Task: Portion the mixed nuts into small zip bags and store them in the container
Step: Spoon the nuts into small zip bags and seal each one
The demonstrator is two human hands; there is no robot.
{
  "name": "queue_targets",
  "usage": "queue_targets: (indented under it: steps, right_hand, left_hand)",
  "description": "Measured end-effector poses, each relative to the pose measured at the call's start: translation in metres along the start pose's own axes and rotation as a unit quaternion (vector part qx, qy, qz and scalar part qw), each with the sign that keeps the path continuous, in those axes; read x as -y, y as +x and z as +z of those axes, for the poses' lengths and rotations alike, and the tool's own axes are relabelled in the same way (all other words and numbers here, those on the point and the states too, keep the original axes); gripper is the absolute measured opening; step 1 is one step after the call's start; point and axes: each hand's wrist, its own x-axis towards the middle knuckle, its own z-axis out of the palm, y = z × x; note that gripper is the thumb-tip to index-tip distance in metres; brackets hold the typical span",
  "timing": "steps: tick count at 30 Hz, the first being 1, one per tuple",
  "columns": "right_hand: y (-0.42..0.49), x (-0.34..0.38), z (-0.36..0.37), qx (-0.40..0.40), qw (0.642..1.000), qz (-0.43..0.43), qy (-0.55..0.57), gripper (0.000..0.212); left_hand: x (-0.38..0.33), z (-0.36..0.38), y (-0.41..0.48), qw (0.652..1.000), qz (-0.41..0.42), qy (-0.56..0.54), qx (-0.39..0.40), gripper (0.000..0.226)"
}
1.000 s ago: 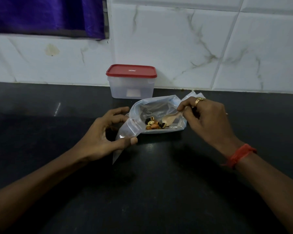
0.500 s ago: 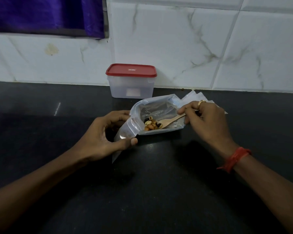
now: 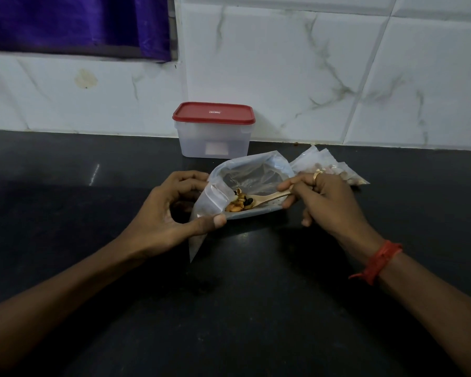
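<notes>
A large clear plastic bag (image 3: 256, 175) lies open on the dark counter with a small heap of mixed nuts (image 3: 239, 203) near its mouth. My left hand (image 3: 172, 216) pinches a small zip bag (image 3: 211, 202) held open beside the nuts. My right hand (image 3: 326, 197) grips a wooden spoon (image 3: 269, 198) whose bowl rests among the nuts. Small zip bags (image 3: 335, 170) holding nuts lie behind my right hand. A translucent container with a red lid (image 3: 214, 130) stands shut against the wall.
The black counter (image 3: 242, 295) stretches wide to both sides and toward me. A white marble-tile wall (image 3: 310, 63) rises right behind the container. A purple cloth (image 3: 74, 23) hangs at the upper left.
My right hand has drawn back to the right and lower, uncovering the filled zip bags behind it. The spoon's bowl has slid left into the nuts. My left hand holds its place.
</notes>
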Motion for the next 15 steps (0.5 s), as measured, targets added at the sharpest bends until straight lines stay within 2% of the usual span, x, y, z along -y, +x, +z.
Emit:
queue_targets:
  steps: [2,6,11,15]
  right_hand:
    - [-0.0012,0.0008,0.0013,-0.011,1.000,0.004,0.008,0.025]
    - [-0.0008,0.0021,0.0002,-0.056,0.998,0.003,0.020,0.025]
    - [0.0023,0.0022,-0.0051,-0.095,0.995,-0.008,0.041,0.028]
    - [0.0011,0.0056,-0.0063,-0.091,0.992,-0.020,0.090,0.029]
  left_hand:
    - [-0.0009,0.0007,0.0002,1.000,-0.001,-0.016,-0.010,0.071]
    - [-0.0031,0.0019,0.0001,0.998,0.004,-0.048,-0.028,0.071]
    - [-0.0054,0.0000,-0.0022,0.998,0.023,-0.006,-0.050,0.048]
    - [-0.0042,-0.0005,-0.0026,0.997,0.030,0.041,-0.051,0.045]
